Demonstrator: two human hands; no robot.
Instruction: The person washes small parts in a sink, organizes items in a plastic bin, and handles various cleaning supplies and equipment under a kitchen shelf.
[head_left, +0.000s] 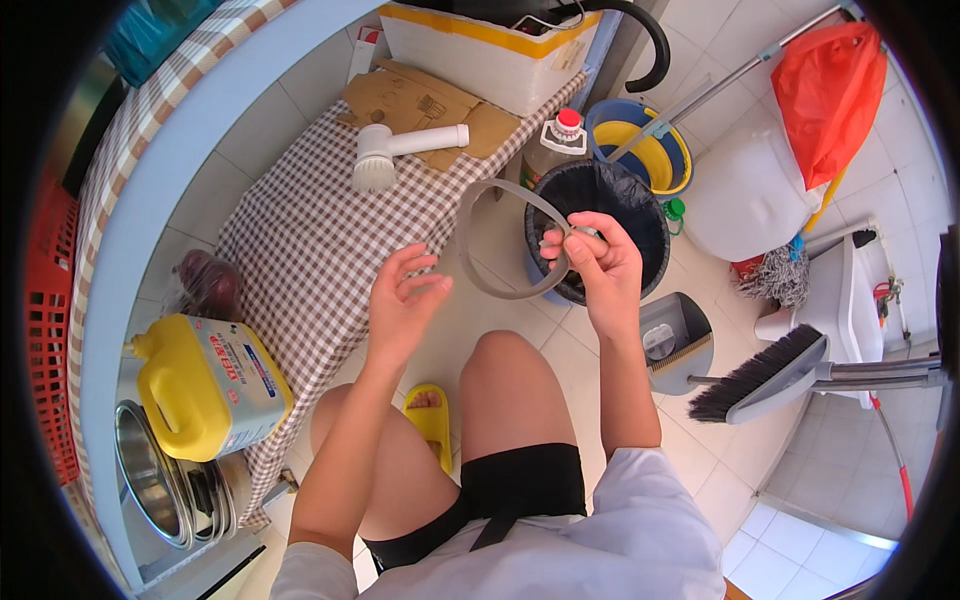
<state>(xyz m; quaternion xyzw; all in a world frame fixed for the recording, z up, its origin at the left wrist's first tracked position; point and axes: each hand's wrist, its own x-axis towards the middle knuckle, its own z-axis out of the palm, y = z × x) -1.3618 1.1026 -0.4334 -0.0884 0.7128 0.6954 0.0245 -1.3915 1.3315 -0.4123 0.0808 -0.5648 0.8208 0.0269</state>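
Observation:
My right hand (604, 262) pinches the near right side of a thin, translucent grey ring-shaped band (480, 274), held up over the floor beside a black-lined trash bin (652, 202). My left hand (405, 300) is raised to the left of the band, fingers apart and slightly curled, touching nothing. Beyond it, on a brown-and-white checked tablecloth (300, 217), lies a white handheld cleaning brush (427, 140) with its bristles towards me. Behind the brush is a flattened piece of brown cardboard (480, 124).
A white foam box (465, 64) stands on the table's far end. At left are a yellow detergent jug (187, 405) and steel basins (146, 472). Right of the bin are a dustpan (675, 322), a broom head (772, 375), a mop bucket (679, 161) and a red plastic bag (829, 97).

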